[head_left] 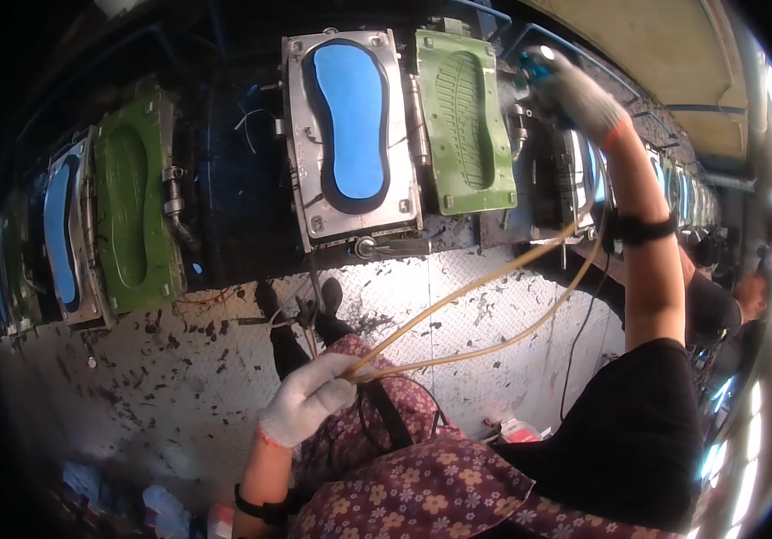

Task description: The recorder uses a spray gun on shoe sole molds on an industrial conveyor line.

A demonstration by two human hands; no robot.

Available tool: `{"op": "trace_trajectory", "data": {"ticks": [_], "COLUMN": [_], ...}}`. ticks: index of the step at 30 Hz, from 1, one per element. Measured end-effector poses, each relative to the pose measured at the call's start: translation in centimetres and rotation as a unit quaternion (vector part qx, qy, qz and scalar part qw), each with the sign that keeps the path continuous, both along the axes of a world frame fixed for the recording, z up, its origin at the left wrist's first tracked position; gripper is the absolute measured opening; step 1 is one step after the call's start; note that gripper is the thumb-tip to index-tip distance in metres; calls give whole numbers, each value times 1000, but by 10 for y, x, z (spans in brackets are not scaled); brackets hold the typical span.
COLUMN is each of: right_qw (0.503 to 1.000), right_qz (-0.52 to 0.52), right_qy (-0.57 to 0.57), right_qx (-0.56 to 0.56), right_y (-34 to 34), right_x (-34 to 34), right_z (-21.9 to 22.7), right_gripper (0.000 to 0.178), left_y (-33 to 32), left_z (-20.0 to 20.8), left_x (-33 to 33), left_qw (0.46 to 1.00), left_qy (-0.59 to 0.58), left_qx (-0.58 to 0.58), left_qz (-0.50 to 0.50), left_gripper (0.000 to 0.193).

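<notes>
My left hand (pixel 303 402), in a pale knit glove, is closed around a looped tan hose (pixel 471 304) in front of my floral apron. Stretched out to the far right, my gloved right hand (pixel 581 101) grips a teal spray gun (pixel 538 65); the hose runs up toward it. The gun is just right of a green sole-shaped mold half (pixel 465 126) with a ribbed tread pattern. Hinged to that half on the left is a silver mold plate (pixel 299 193) bearing a blue shoe sole (pixel 350 121) with a dark rim.
Another opened mold stands at the left, with a green half (pixel 134 202) and a blue sole (pixel 62 234). More molds line up at the far right, near another person (pixel 718 296). Dark scraps litter the metal floor (pixel 197 377). A thin black cable (pixel 576 346) hangs beside my right arm.
</notes>
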State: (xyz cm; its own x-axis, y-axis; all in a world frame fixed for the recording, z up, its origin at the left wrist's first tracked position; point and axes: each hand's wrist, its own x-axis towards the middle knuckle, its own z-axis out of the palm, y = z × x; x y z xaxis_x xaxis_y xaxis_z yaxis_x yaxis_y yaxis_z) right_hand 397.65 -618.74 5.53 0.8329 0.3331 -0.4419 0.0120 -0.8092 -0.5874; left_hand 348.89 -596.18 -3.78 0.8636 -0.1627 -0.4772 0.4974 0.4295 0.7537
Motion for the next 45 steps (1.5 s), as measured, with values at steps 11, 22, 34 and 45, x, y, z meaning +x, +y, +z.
{"op": "trace_trajectory", "data": {"ticks": [11,22,34,45], "right_qw": [941,834,703,735], "right_qz": [-160,-216,-310,-344], "right_qy": [124,-100,370,280], "right_qx": [270,497,523,513], "right_y": [-73,-91,-198,-207], "right_x": [-91,16,-205,-307], "right_z": [-26,-23,-22,22], "right_gripper": [77,59,83,100], "left_y": [-27,-86,-41,92], "left_z": [16,-4,-62,-94], "left_x": [-4,12,68,268], "left_qw": [993,974,815,407], "left_qy": [80,102,-49,-130], "left_qx": [61,194,559,901], "left_qz": [68,49,146,-80], "left_gripper": [35,28,30,56]}}
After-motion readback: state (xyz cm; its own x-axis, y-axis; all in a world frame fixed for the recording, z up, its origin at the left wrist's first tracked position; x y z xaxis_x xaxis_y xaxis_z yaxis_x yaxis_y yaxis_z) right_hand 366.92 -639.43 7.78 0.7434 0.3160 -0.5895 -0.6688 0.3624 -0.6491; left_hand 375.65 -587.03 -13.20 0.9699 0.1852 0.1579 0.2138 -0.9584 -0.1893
